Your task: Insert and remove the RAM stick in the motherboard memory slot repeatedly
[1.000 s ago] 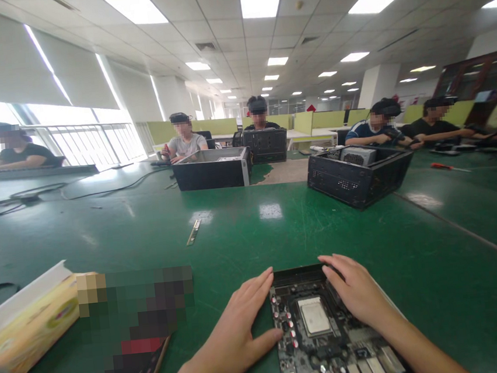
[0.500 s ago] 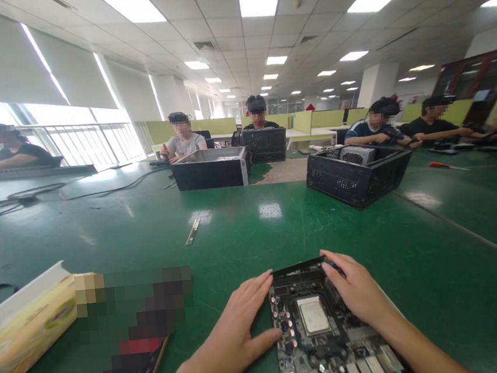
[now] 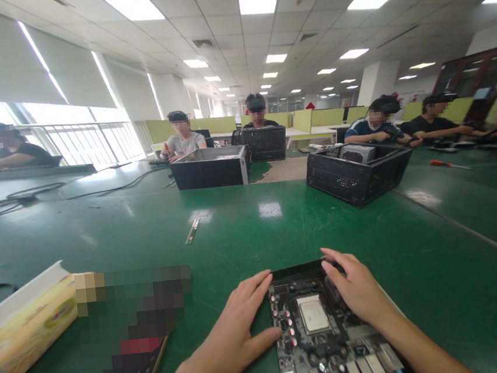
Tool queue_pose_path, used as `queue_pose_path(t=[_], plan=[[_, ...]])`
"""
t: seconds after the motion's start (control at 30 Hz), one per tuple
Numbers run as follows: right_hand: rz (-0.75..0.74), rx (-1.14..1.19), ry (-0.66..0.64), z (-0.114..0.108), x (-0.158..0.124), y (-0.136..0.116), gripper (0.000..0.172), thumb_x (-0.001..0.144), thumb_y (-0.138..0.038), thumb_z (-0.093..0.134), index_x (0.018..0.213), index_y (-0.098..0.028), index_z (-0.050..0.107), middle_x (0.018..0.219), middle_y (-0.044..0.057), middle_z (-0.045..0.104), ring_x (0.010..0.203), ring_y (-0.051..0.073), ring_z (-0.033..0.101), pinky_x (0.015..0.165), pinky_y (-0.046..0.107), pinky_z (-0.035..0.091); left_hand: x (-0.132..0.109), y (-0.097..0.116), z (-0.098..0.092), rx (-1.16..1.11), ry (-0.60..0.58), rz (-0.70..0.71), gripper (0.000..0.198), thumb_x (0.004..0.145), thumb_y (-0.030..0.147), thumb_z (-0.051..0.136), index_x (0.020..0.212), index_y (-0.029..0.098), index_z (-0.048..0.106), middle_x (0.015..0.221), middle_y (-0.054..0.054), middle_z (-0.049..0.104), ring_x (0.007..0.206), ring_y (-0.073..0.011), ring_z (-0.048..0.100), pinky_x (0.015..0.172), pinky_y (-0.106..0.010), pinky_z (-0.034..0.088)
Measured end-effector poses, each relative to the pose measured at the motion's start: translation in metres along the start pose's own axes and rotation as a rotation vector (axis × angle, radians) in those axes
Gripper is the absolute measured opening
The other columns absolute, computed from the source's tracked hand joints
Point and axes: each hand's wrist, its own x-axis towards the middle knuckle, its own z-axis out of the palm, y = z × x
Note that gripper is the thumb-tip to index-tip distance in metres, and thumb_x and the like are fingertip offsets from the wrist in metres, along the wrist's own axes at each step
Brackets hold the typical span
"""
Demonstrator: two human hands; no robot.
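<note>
A motherboard (image 3: pixel 291 355) with a bare metal-topped processor (image 3: pixel 313 315) lies on the green table in front of me, its ports toward me. Across its far edge stands a thin dark memory stick (image 3: pixel 300 270), held at its two ends between my hands. My left hand (image 3: pixel 239 322) has its fingertips at the stick's left end, with the thumb at the board's left side. At the right end is my right hand (image 3: pixel 358 293), thumb and index finger around the corner. The contact points and the slot beneath are partly hidden.
Another memory stick (image 3: pixel 192 231) lies beyond the board. To the left are a tissue pack (image 3: pixel 38 330) and a blurred dark object (image 3: pixel 156 324). Open computer cases (image 3: pixel 212 169) (image 3: pixel 353 176) and a screwdriver (image 3: pixel 448 164) sit farther off. Several people work around the table.
The memory stick's top edge has levelled out and its face has tilted slightly, now showing a darker, broader side. My hands have barely moved.
</note>
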Motion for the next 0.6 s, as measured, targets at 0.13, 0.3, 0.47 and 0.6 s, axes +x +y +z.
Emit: queue_pose_path(t=[0.13,0.3,0.47,0.6], plan=[[-0.048,-0.06,0.061,-0.001,0.0,-0.004,0.04,0.086,-0.036,0.045,0.119,-0.017,0.058,0.109,0.009,0.065,0.104,0.023,0.056,0.094,0.039,0.04,0.0,0.0,-0.001,0.006,-0.002,-0.006,0.071,0.084,0.037,0.06,0.145,0.031,0.024,0.151,-0.005,0.028,0.137,-0.0264,0.027,0.112,-0.047,0.025],[-0.269,-0.128,-0.027,-0.026,-0.019,-0.049,0.022,0.086,-0.035,0.049,0.085,-0.023,0.067,0.092,0.005,0.068,0.092,0.022,0.057,0.083,0.037,0.042,0.0,-0.001,0.0,0.003,0.007,-0.012,0.069,0.085,0.036,0.059,0.144,0.03,0.025,0.151,-0.007,0.027,0.136,-0.0276,0.028,0.112,-0.049,0.026],[-0.473,-0.182,-0.217,-0.024,-0.053,-0.082,0.027,0.08,-0.048,0.059,0.093,-0.026,0.068,0.088,0.003,0.068,0.084,0.022,0.058,0.079,0.035,0.041,-0.001,-0.001,0.002,0.012,0.014,-0.018,0.068,0.084,0.035,0.06,0.143,0.028,0.028,0.15,-0.007,0.029,0.136,-0.0258,0.028,0.113,-0.046,0.025],[-0.686,-0.331,-0.129,0.025,-0.076,-0.082,0.045,0.066,-0.065,0.062,0.082,-0.023,0.067,0.069,0.002,0.068,0.061,0.021,0.06,0.055,0.03,0.038,-0.001,0.002,0.001,0.012,0.064,-0.021,0.065,0.083,0.032,0.061,0.14,0.027,0.033,0.146,-0.008,0.034,0.133,-0.0262,0.033,0.111,-0.044,0.029]])
